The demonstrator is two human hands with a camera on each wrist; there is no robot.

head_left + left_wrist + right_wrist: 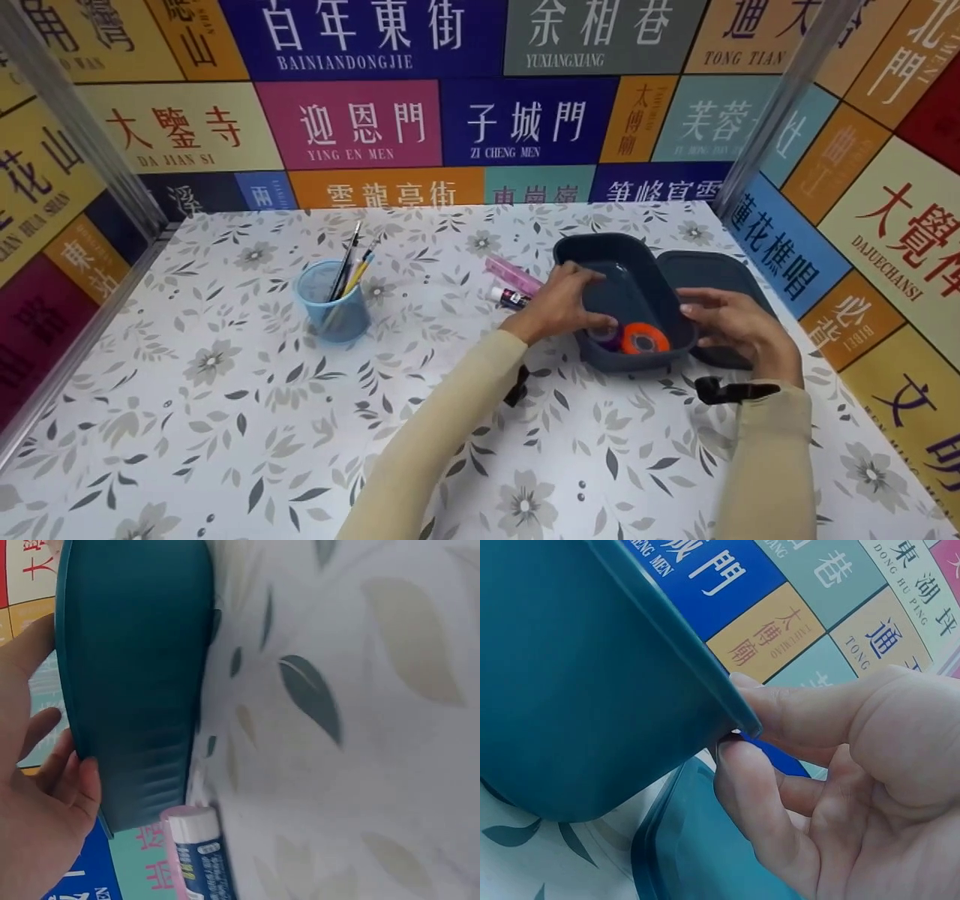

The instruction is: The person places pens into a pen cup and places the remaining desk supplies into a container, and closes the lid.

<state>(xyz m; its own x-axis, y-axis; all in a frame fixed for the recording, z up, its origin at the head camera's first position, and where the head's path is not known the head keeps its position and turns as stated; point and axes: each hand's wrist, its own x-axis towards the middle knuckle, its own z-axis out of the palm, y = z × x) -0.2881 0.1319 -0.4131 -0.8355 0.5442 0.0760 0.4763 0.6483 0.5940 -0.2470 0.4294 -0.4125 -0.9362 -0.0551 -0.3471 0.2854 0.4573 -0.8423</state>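
Observation:
A dark teal storage box [622,274] holds an orange tape roll [643,339] and a purple roll [609,335] at its near end. My left hand [559,300] reaches over the box's left rim, thumb by the purple roll and fingers spread apart from it. In the left wrist view, the left hand [45,787] lies behind the rim, its fingertips partly hidden. At the opposite side my right hand [739,326] pinches the rim. The right wrist view shows this hand [817,772] with its fingertips right at the rim's corner.
The matching lid [709,274] lies right of the box, partly under the right hand. A glue stick [512,298] and a pink tube [514,274] lie to its left. Farther left stands a blue mesh cup [334,307] with brushes. Printed panels [525,120] border the table.

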